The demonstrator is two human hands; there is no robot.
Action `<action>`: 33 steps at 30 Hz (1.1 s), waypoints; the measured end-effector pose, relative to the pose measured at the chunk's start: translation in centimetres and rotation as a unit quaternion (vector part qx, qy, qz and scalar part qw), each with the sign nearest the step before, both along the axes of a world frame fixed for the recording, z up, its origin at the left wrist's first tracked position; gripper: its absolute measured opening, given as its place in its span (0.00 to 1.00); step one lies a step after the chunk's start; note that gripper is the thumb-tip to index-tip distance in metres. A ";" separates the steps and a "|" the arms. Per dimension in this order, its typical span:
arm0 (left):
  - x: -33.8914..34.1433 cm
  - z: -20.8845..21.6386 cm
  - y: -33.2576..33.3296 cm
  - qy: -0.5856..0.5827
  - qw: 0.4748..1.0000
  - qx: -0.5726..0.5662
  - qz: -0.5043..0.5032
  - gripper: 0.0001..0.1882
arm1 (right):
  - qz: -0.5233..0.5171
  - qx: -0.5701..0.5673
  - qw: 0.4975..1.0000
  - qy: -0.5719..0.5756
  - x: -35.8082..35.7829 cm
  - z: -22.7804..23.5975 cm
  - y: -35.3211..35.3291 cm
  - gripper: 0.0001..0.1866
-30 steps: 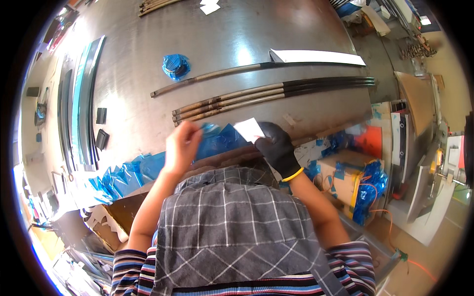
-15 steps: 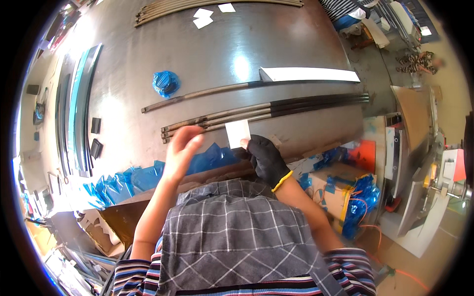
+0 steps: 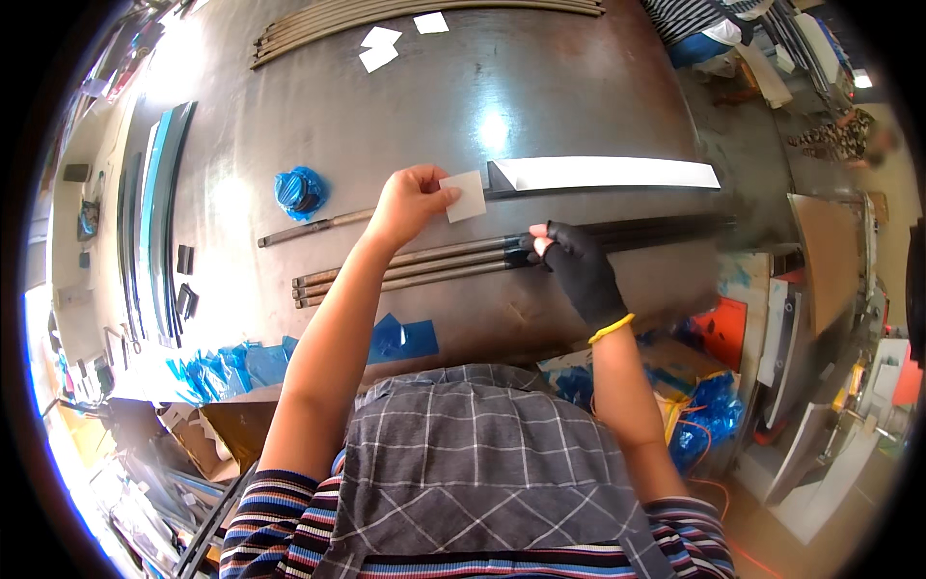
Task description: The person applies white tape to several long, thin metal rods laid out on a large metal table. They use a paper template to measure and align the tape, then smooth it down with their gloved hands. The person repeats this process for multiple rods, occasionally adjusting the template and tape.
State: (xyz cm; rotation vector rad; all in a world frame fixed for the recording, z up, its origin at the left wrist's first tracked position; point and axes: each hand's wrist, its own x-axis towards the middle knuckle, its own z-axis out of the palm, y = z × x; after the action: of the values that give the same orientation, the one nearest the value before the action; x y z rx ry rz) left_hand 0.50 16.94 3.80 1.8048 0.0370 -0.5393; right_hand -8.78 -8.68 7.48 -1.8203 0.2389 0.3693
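My left hand (image 3: 413, 203) pinches a small square of whitish paper (image 3: 466, 197) between thumb and fingers. The square is over the single long bar (image 3: 333, 223), beside the end of a long white strip (image 3: 608, 174). My right hand (image 3: 582, 275), in a black glove with bare fingertips, is over the group of three long bars (image 3: 415, 273). Its fingers are curled together, and whatever lies in them is hidden. These bars are brownish at the left and black towards the right.
A blue plastic-wrapped bundle (image 3: 300, 193) sits left of the bars. White paper squares (image 3: 379, 59) and more bars (image 3: 424, 13) lie at the far side. Blue film (image 3: 227, 372) covers the near-left edge. Another person (image 3: 690, 29) stands far right.
The paper square has passed from my right hand to my left. My left hand has moved away from me and to the right; my right hand has shifted right, over the bars.
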 end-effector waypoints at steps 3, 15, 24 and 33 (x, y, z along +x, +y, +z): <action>2.1 -1.5 -0.6 0.006 1.000 -0.027 0.013 0.10 | 0.016 -0.029 0.999 -0.032 2.2 -0.2 -2.5 0.16; 5.2 -2.9 -1.3 0.087 0.995 0.011 -0.042 0.08 | 0.032 -0.038 0.997 -0.060 8.1 -1.8 -4.2 0.15; 5.2 -3.3 -1.2 0.116 0.993 -0.016 -0.031 0.09 | 0.011 -0.001 0.998 -0.058 9.6 -2.2 -3.3 0.12; 5.5 -3.4 -1.4 0.116 0.993 -0.006 -0.036 0.11 | 0.010 -0.008 0.998 -0.061 10.3 -2.8 -2.8 0.13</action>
State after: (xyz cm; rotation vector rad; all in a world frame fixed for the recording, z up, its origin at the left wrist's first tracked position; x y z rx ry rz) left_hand 6.01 15.57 0.41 1.7301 0.1277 -0.7966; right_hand 1.53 -11.51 4.70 -1.8546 0.1391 0.2701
